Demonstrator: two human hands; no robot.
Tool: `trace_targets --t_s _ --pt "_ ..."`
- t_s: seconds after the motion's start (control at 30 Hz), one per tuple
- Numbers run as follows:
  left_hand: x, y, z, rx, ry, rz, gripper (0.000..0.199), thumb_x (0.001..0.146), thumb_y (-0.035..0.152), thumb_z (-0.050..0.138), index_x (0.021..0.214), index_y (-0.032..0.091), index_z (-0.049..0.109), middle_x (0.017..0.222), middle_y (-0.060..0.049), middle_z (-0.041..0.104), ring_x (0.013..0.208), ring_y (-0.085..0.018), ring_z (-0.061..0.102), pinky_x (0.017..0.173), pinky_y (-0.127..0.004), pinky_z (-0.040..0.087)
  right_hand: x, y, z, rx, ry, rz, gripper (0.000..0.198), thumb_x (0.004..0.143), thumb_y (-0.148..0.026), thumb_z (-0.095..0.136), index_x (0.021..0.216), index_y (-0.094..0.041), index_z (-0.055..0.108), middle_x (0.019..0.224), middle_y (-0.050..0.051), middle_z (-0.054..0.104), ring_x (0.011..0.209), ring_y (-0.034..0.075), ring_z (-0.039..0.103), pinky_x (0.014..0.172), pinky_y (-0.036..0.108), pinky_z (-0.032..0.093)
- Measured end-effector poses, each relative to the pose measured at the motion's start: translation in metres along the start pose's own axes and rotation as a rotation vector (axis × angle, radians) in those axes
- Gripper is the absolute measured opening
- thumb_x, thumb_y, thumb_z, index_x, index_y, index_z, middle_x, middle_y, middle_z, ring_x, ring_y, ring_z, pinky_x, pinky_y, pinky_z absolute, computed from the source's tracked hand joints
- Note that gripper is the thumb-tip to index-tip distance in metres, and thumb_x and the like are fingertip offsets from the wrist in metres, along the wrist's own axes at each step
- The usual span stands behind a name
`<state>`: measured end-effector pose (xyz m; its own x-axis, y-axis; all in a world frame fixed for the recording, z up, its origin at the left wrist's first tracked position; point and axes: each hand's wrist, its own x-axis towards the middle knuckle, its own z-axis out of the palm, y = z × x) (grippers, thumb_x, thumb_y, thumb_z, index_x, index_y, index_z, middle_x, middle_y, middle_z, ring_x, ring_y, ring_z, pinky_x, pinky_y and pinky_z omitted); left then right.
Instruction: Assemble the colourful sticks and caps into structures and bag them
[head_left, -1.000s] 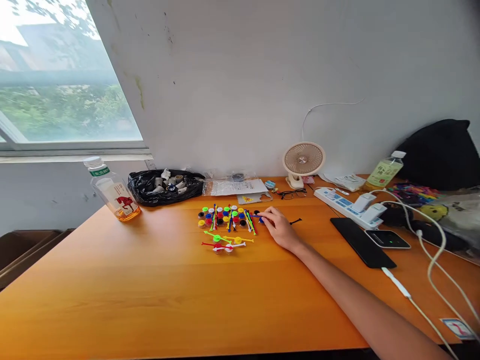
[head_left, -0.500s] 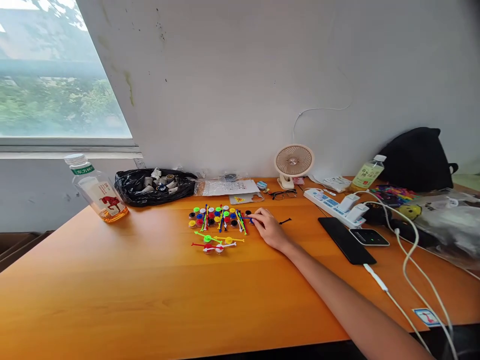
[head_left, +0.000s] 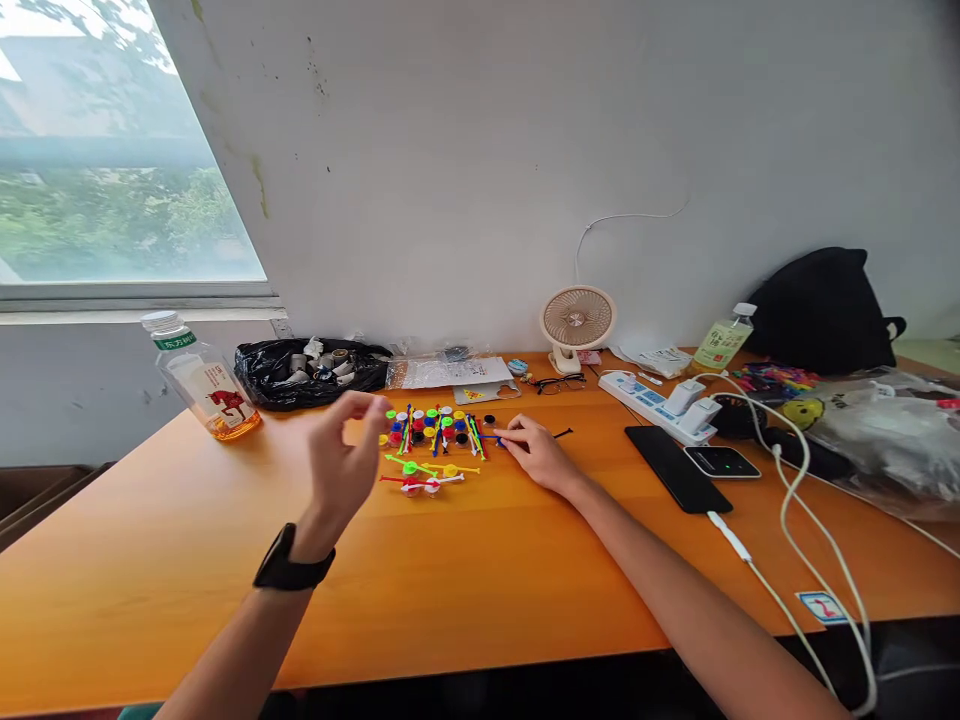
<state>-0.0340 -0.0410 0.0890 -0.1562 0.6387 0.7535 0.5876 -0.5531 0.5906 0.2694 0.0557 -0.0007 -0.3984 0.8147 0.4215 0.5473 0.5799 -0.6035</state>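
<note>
My right hand [head_left: 538,452] rests low over the table, its fingers closed on a blue arrow spinner [head_left: 491,437] at the right end of the group. To the left lie bundled coloured plastic arrows [head_left: 475,436] and several small round bases in various colours. Nearer to me are assembled spinners: a green one [head_left: 410,467], a yellow one [head_left: 450,470], a red one [head_left: 409,486] and a white one [head_left: 432,487]. My left hand [head_left: 343,455], with a black wristband, is raised left of them. Its fingers are loosely bent, thumb apart, with nothing visible in them.
A tilted-looking drink bottle [head_left: 210,385] and a black bag of cardboard rolls [head_left: 300,375] stand at the left. Behind are a fan [head_left: 577,318] and glasses [head_left: 561,384]. A power strip [head_left: 652,402], phone [head_left: 675,468] and white cables occupy the right.
My left hand has come into view from below and is now raised left of the spinners. My right hand stays at the blue spinner. The view has shifted slightly.
</note>
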Motion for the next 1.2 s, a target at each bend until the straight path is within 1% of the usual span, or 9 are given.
trace_targets --t_s 0.07,0.13,0.27,0.47,0.57,0.7,0.93,1.07,1.2 --pt "-0.012 -0.008 0.015 0.027 -0.274 0.087 0.019 0.102 0.033 0.061 0.102 0.018 0.074 0.098 -0.007 0.074 0.092 -0.021 0.068 0.087 -0.036 0.056 -0.002 0.000 -0.003 0.012 -0.014 0.038 0.028 0.099 -0.023 0.060 0.118 -0.021 0.081 0.096 0.006 0.063 0.086 0.019 0.062 0.081 0.033 0.050" --pt "-0.025 -0.015 0.030 0.069 -0.563 0.198 0.019 0.100 0.032 0.063 0.113 0.021 0.073 0.112 -0.009 0.074 0.104 -0.025 0.067 0.094 -0.040 0.053 -0.003 0.001 -0.005 0.026 -0.027 0.071 0.027 0.098 -0.023 0.062 0.116 -0.020 0.081 0.096 0.006 0.063 0.084 0.019 0.062 0.079 0.032 0.049" --pt "-0.045 -0.025 0.043 0.134 -0.739 0.282 0.024 0.101 0.034 0.062 0.122 0.025 0.071 0.122 -0.009 0.072 0.114 -0.028 0.064 0.100 -0.043 0.051 -0.003 0.003 -0.006 0.046 -0.050 0.111 0.025 0.094 -0.023 0.067 0.113 -0.020 0.082 0.095 0.006 0.065 0.083 0.018 0.063 0.077 0.031 0.047" --pt "-0.054 -0.042 0.026 0.030 -0.799 0.236 0.025 0.109 0.026 0.046 0.119 0.023 0.069 0.115 -0.009 0.069 0.106 -0.022 0.065 0.094 -0.035 0.052 -0.004 0.000 -0.006 0.059 -0.061 0.145 0.026 0.094 -0.020 0.065 0.114 -0.018 0.082 0.094 0.007 0.068 0.081 0.019 0.063 0.075 0.031 0.047" --pt "-0.055 -0.050 0.007 0.014 -0.800 0.194 0.023 0.108 0.026 0.048 0.115 0.023 0.069 0.113 -0.009 0.069 0.103 -0.021 0.065 0.092 -0.033 0.053 -0.002 0.000 -0.006 0.054 -0.049 0.134 0.025 0.093 -0.019 0.065 0.111 -0.017 0.083 0.095 0.008 0.069 0.081 0.018 0.064 0.075 0.031 0.048" --pt "-0.047 -0.044 -0.005 0.086 -0.750 0.264 0.017 0.101 0.030 0.062 0.113 0.023 0.070 0.116 -0.009 0.070 0.109 -0.025 0.062 0.098 -0.040 0.051 0.003 0.002 -0.005 0.069 -0.075 0.131 0.024 0.091 -0.020 0.066 0.106 -0.017 0.084 0.097 0.008 0.070 0.079 0.018 0.064 0.073 0.030 0.048" --pt "-0.017 -0.017 0.037 0.096 -0.676 0.380 0.017 0.101 0.026 0.061 0.114 0.023 0.071 0.113 -0.009 0.072 0.108 -0.026 0.062 0.096 -0.043 0.050 0.006 0.001 -0.002 0.071 -0.096 0.158 0.021 0.091 -0.018 0.065 0.100 -0.015 0.084 0.098 0.008 0.068 0.074 0.015 0.060 0.070 0.029 0.046" --pt "-0.018 -0.022 0.058 0.049 -0.649 0.372 0.013 0.099 0.020 0.061 0.106 0.024 0.071 0.107 -0.006 0.073 0.102 -0.024 0.064 0.092 -0.038 0.050 0.007 0.003 -0.005 0.076 -0.095 0.172 0.022 0.090 -0.019 0.067 0.103 -0.017 0.085 0.098 0.008 0.068 0.077 0.016 0.061 0.073 0.029 0.047" --pt "-0.031 -0.028 0.061 0.035 -0.641 0.349 0.011 0.099 0.019 0.060 0.099 0.023 0.070 0.098 -0.005 0.073 0.094 -0.022 0.064 0.086 -0.035 0.049 0.011 0.010 -0.010 0.146 -0.148 0.198 0.021 0.086 -0.024 0.073 0.100 -0.017 0.085 0.092 0.007 0.069 0.072 0.015 0.060 0.068 0.029 0.045"
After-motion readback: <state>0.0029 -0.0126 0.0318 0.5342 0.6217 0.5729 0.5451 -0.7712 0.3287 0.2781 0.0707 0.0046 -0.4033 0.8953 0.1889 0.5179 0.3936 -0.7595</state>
